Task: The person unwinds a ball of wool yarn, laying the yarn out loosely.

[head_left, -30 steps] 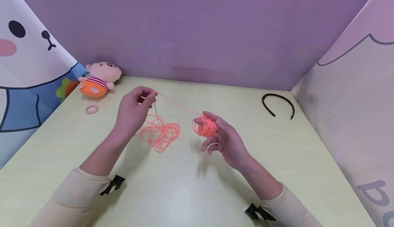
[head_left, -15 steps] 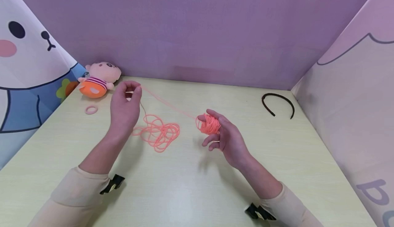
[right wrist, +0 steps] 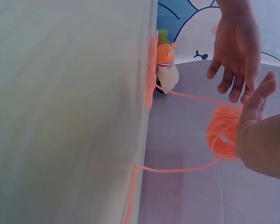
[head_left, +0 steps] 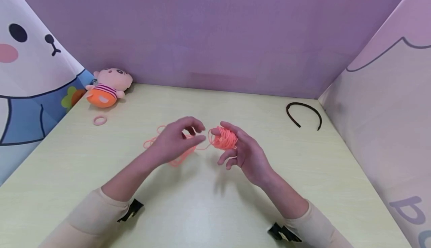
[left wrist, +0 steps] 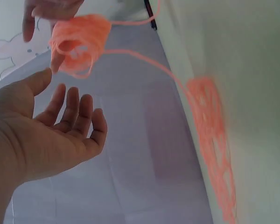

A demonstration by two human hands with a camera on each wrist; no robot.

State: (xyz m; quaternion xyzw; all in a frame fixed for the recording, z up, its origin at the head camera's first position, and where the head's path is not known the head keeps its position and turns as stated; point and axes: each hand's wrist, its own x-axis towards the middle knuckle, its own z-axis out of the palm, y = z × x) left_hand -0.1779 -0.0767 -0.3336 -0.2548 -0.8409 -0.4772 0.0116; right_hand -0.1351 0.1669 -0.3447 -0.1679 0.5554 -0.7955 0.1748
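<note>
Over the pale table (head_left: 202, 210), winding by hand

Left hand (head_left: 176, 139), fingers parted, holds nothing, partly hiding the loose cord heap (left wrist: 210, 128) lying there; right hand (head_left: 250, 156), fingers spread, carries the wound coil (head_left: 226, 139). Light, even turns should suit.

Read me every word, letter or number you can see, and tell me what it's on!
No whole word or number is readable.
On the pale printed right wall: one tilted, grayish-purple letter-like shape, maybe "D" or "p"; I can't tell.
Below it: a bluish, curved shape, cut off at the picture's edge; unreadable.
None shows on the coral-pink string ball.
</note>
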